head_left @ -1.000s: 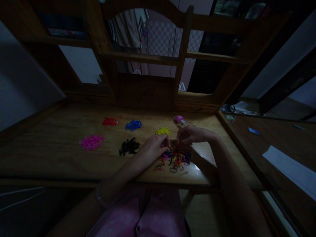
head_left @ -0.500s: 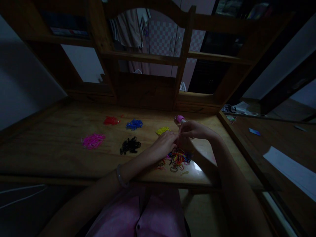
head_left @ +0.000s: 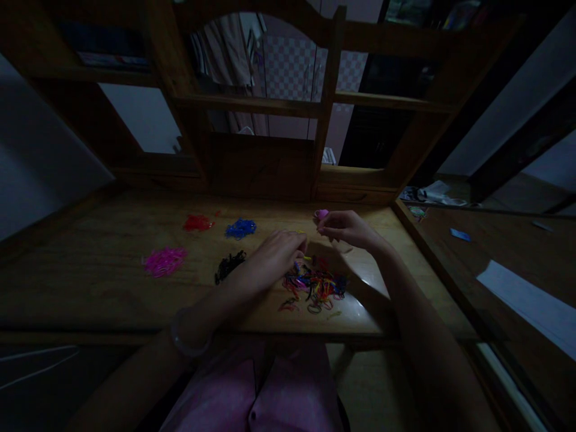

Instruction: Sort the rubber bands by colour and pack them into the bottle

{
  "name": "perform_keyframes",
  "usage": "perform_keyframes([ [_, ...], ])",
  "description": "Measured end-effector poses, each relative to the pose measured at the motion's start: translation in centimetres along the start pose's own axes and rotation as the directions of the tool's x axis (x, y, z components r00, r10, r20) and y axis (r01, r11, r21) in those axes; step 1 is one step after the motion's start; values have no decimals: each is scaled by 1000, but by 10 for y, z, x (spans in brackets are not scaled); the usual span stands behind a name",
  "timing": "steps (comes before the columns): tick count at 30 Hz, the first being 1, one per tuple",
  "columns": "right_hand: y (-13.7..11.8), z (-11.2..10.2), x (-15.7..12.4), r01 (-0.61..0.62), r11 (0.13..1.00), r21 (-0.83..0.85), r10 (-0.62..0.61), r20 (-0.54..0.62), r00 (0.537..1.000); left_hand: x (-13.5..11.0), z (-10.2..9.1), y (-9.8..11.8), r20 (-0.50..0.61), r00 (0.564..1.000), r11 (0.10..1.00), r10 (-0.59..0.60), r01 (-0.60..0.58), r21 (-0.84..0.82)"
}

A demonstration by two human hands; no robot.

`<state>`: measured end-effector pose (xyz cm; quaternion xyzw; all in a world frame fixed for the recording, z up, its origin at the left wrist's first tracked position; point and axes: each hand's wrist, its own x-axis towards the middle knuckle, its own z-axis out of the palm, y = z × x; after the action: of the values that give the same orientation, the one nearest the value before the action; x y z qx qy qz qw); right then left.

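Note:
My left hand (head_left: 283, 252) is closed, with curled fingers over the upper left edge of a mixed pile of coloured rubber bands (head_left: 321, 288). A yellow bit shows by its fingertips; whether it is held I cannot tell. My right hand (head_left: 346, 229) hovers to the right, its thumb and fingers pinched together; anything between them is too small to see. Left of my hands lie a black pile (head_left: 228, 266), a blue pile (head_left: 241, 228), a red pile (head_left: 198, 222) and a pink pile (head_left: 164, 261) of bands. The yellow pile (head_left: 300, 232) is mostly hidden behind my left hand.
A pink object (head_left: 321, 213) lies just behind my right hand. Wooden shelving (head_left: 261, 165) rises along the desk's back edge. On a lower surface to the right are a white paper sheet (head_left: 526, 306) and a small blue packet (head_left: 460, 235).
My hands have drawn apart. The left has moved left, uncovering more of the mixed pile and covering part of the black and yellow piles. My right hand has shifted slightly up and left.

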<state>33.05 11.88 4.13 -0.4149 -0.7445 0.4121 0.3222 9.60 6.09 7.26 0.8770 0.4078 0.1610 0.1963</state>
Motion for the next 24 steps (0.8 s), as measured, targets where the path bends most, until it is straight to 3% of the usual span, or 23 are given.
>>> perform_keyframes([
  [3, 4, 15, 5, 14, 998, -65, -13, 13, 1000, 9, -3, -22, -75, 996, 998, -44, 46, 31],
  [6, 7, 31, 10, 58, 984, -168, -58, 5, 998, 20, 4, -45, -146, 987, 996, -66, 74, 50],
  [9, 9, 37, 12, 79, 977, -196, -84, -17, 996, 23, 13, -55, -196, 979, 995, -55, 70, 70],
  [14, 15, 25, 13, 38, 988, -152, -66, -182, 981, 11, 12, -36, -201, 979, 999, -22, 31, 44],
  [18, 22, 21, 14, 16, 996, -83, -43, -328, 944, -1, 11, -9, -62, 995, 992, 75, -80, -95],
  [21, 25, 24, 15, 15, 998, -61, -37, -370, 928, -8, 20, 5, 26, 983, 962, 182, -172, -211],
  [24, 25, 24, 16, 14, 999, -48, -32, -404, 914, -11, 37, 11, 45, 973, 951, 224, -209, -230],
])
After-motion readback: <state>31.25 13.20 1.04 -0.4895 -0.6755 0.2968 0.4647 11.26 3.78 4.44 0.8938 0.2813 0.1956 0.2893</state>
